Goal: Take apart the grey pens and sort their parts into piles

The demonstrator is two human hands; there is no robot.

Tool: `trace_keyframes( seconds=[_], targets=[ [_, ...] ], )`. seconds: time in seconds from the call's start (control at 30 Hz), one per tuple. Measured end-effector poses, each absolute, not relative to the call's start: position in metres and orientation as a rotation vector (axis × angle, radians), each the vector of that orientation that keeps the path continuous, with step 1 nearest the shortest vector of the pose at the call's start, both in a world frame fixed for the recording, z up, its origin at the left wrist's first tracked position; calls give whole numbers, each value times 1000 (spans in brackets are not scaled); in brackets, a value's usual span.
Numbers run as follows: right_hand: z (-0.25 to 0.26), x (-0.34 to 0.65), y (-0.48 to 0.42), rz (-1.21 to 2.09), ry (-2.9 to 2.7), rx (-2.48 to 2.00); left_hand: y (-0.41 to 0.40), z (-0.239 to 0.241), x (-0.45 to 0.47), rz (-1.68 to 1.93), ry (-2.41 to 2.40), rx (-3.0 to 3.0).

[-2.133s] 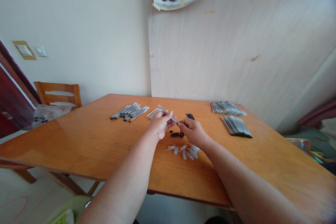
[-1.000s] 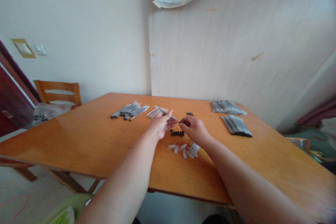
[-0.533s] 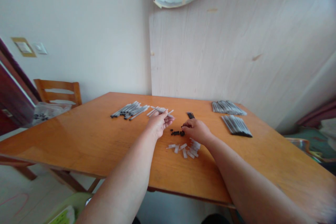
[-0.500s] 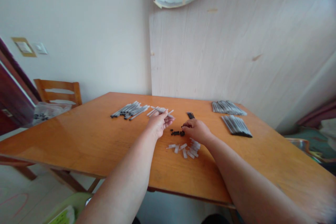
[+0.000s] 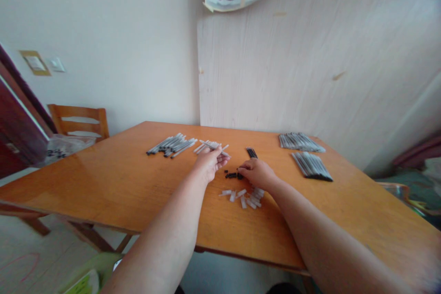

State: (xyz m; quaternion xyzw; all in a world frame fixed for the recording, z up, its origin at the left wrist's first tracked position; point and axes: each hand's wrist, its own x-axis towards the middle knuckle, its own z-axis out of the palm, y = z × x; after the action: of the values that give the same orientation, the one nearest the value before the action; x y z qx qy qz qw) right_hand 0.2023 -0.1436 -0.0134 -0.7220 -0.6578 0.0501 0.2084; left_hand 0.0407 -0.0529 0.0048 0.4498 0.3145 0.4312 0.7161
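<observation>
My left hand (image 5: 209, 164) is closed around a slim pen barrel (image 5: 208, 145), pale and translucent, held slanting over the table. Just behind it lies a small bunch of white pen tubes (image 5: 201, 147). My right hand (image 5: 257, 172) is pinched at a little heap of small black pen parts (image 5: 231, 175); its fingertips hide whatever they grip. Several clear pen caps (image 5: 253, 198) lie loose on the near side of that hand. Beyond its knuckles are a few thin dark refills (image 5: 251, 152).
On the wooden table (image 5: 165, 202), grey pens with black ends (image 5: 172, 144) form a pile at left. Two rows of pens lie at right, one farther back (image 5: 299, 141) and one nearer (image 5: 312, 166). A chair (image 5: 81, 119) holding a plastic bag stands by the left end.
My right hand has lowered slightly, its fingertips now closer to the black parts. My left hand keeps its hold on the pen barrel. The view has shifted a little.
</observation>
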Motion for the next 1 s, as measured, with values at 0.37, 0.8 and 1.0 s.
trace_keyframes(
  seconds=[0.37,0.8,1.0],
  targets=[
    [-16,205,-141,148,-1870,-2002,-53,3,40,945,672,1009],
    [-9,193,-145,81,-1644,-1748,-55,2,43,886,680,1037],
    [-10,191,-144,89,-1633,-1663,-58,0,44,822,654,1074]
  ],
)
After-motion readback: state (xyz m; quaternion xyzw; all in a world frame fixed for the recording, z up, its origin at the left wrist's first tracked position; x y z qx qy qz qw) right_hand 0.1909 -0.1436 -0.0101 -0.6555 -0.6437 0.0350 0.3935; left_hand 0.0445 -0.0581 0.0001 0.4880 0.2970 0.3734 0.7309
